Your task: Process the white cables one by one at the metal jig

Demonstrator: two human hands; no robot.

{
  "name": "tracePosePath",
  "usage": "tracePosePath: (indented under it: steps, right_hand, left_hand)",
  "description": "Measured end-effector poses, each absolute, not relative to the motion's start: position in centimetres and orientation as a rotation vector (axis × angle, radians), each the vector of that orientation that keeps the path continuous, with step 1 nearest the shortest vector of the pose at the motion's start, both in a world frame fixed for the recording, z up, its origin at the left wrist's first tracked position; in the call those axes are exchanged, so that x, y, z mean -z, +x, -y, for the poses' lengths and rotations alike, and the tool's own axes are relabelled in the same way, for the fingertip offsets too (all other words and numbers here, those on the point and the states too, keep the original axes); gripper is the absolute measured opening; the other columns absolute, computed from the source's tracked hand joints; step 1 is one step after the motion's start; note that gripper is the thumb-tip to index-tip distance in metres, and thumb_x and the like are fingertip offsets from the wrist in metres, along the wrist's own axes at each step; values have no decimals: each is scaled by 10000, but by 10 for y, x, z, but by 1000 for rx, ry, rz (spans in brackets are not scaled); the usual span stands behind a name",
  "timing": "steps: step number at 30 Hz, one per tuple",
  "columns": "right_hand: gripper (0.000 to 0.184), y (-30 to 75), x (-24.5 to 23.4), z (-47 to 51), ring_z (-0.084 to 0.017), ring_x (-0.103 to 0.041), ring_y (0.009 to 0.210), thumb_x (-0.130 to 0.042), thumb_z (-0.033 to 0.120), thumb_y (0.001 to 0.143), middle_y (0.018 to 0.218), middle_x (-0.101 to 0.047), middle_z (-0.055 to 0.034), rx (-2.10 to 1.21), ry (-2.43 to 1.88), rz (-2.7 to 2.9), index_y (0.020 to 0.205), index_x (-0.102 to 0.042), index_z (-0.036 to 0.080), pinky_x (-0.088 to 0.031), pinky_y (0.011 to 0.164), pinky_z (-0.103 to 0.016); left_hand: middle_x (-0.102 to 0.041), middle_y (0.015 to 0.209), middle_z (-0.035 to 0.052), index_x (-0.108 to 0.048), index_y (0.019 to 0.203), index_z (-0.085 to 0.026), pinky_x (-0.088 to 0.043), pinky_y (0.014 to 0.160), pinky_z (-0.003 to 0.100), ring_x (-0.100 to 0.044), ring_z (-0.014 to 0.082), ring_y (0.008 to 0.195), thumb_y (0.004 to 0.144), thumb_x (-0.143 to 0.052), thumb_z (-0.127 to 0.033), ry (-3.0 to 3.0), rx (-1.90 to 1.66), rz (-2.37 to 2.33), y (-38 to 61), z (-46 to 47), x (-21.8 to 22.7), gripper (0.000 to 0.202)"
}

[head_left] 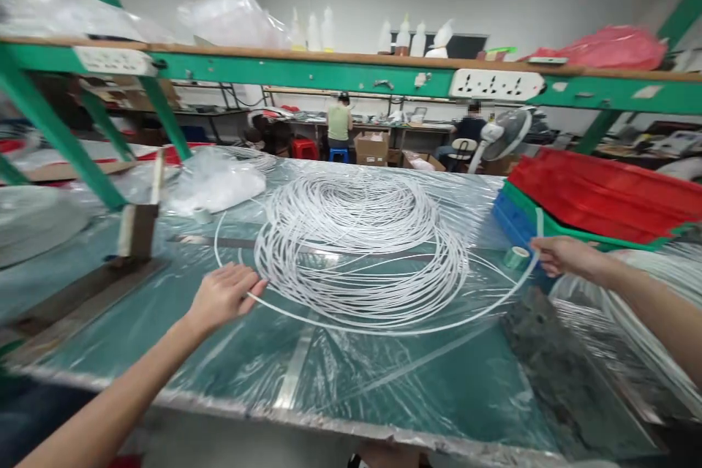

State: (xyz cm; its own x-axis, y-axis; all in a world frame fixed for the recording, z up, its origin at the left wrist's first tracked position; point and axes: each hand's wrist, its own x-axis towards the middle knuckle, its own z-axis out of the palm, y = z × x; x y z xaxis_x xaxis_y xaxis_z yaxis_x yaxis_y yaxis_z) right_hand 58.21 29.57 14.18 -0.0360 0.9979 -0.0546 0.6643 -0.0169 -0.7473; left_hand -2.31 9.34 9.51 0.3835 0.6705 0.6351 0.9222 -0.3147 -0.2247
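Note:
A big loose coil of thin white tubing (362,241) lies on the plastic-covered green table (384,387). One strand (384,325) runs out of it in a wide arc between my hands. My left hand (224,296) is closed, pinching the strand at the coil's near left side. My right hand (562,254) is closed on the strand's other end near the right edge, beside a small roll of green tape (516,257).
Stacked red, green and blue bins (592,197) stand at the right. A clear plastic bag (213,183) and a wooden block (137,230) sit at the left. A green shelf frame (307,73) with a power strip (496,84) crosses overhead. People sit at far benches.

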Motion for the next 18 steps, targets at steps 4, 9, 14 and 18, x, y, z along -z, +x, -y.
tracePosePath:
  steps: [4, 9, 14, 18]
  right_hand:
    - [338, 546, -135, -324, -109, -453, 440, -545, 491, 912, 572, -525, -5, -1261, -1716, 1548, 808, -599, 173, -420, 482, -250]
    - [520, 521, -123, -352, -202, -697, 776, -548, 523, 920, 1229, -642, -206, -1167, -1825, 1576, 1268, -581, 137, -528, 522, -239]
    - [420, 550, -115, -354, -211, -705, 809, -521, 413, 937, 1176, -684, -161, -863, -1880, 1728, 1209, -646, 119, -513, 547, -228]
    - [301, 582, -107, -334, -259, -686, 951, -493, 350, 930, 1029, -728, -110, -242, -2034, 1962, 1017, -724, 178, -506, 743, -287]
  left_hand:
    - [-577, 650, 35, -564, 675, -226, -425, 678, 310, -564, 196, 662, 968, -427, -375, -2254, 486, 1418, -12, -159, -84, 356]
    - [-674, 1074, 125, -656, 958, -208, -448, 963, 466, -618, 285, 1065, 903, -394, -188, -2188, 329, 1567, -1, -202, -60, 268]
    - [-583, 1367, 122, -597, 1256, -227, -372, 1090, 536, -486, 311, 1327, 823, -358, -78, -2186, 294, 1591, -6, -199, -34, 517]
    - [-605, 1333, 101, -593, 1261, -251, -443, 1043, 514, -556, 311, 1246, 944, -393, -258, -2261, 502, 1575, 16, -166, -23, 375]
